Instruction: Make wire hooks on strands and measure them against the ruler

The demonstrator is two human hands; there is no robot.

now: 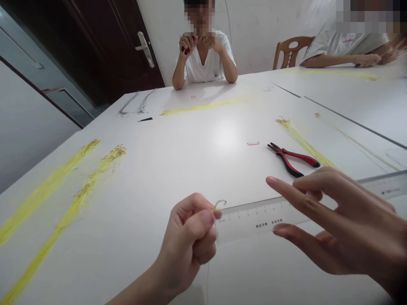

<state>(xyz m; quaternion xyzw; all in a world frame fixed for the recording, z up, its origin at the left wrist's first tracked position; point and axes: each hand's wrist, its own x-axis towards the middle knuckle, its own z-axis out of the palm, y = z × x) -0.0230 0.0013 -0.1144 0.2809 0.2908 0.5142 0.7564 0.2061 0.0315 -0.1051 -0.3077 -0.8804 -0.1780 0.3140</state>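
My left hand [187,241] is closed, with the thumb and index finger pinching a small fish hook [221,202] at its shank. The curved bend sticks up above the fingertips, by the zero end of a clear ruler [241,222]. A thin line [207,279] hangs below that hand. My right hand [346,224] hovers over the ruler's middle with its fingers spread and index finger stretched out; nothing shows in its grasp. Just beyond it lie red-and-black pliers [310,159] with their jaws pointing left.
Two yellow line bundles with hooks, a longer one [47,190] and another [76,203], lie at the left. A further bundle [305,142] lies beyond the pliers. Across the white table [178,161] sits a person [203,63] holding a red-handled tool; another [346,48] works at the right.
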